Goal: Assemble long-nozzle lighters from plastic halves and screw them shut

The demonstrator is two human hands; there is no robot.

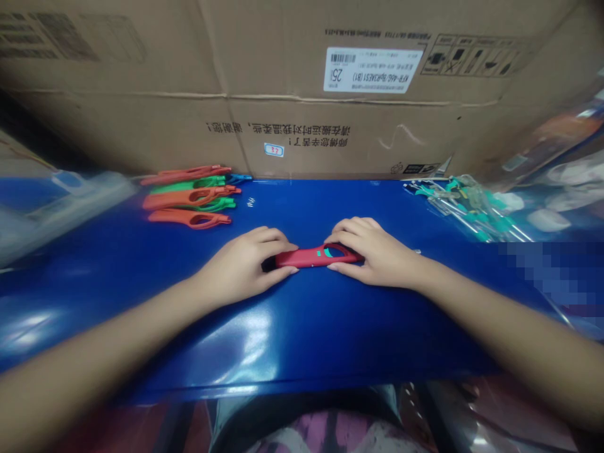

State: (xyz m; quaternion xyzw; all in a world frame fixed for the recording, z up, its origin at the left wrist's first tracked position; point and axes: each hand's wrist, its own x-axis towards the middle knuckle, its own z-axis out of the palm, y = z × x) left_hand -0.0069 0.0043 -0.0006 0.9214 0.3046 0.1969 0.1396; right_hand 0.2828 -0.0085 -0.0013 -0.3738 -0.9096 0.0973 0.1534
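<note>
A red utility lighter casing (304, 257) lies lengthwise across the blue table before me, with small green pieces showing at its oval opening. My left hand (257, 261) pinches its left end between thumb and fingers. At the other end, the thumb and fingers of my right hand (370, 251) close around the narrower part beside the opening. My fingers hide both tips of the casing. Beyond my left hand is a pile of orange and green lighter casings (191, 198).
Lighter inner parts with metal rods and teal pieces (472, 204) lie at the back right, near blurred clear bags. A large cardboard box (283, 69) walls off the back of the blue table (321, 340). A blurred translucent container (61, 214) stands at the left.
</note>
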